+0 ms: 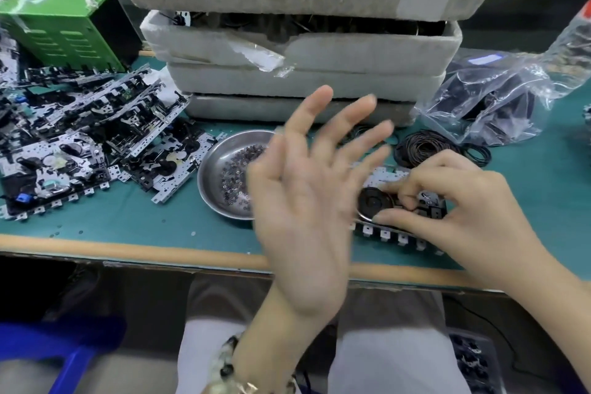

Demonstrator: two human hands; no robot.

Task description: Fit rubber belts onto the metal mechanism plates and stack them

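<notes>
Worker's bench, head view. The left hand (307, 201) is raised over the near ctr of the green table (144, 217), palm up-turned, fingers spread wide and holding nothing; it is blurred. A bead bracelet (227, 361) sits on its wrist. The right hand (463, 208), at near right, grips a metal plate (388, 176) lying on the table: thumb along the near edge, fingertips curled down onto the top beside a black wheel (372, 201) mounted on the plate. Whether a belt is fitted on this plate cannot be told. A coil of rubber belts (422, 145) lies on the table just beyond the plate, w/ a clear plastic bag (499, 96) further right. A steel bowl (220, 176) holding small washers (236, 169) stands left of the plate, partly behind the left hand. At far left, a pile of plates (96, 137) lies overlapping, in front of a green box (64, 29). Stacked foam trays (303, 51) fill the far ctr.
</notes>
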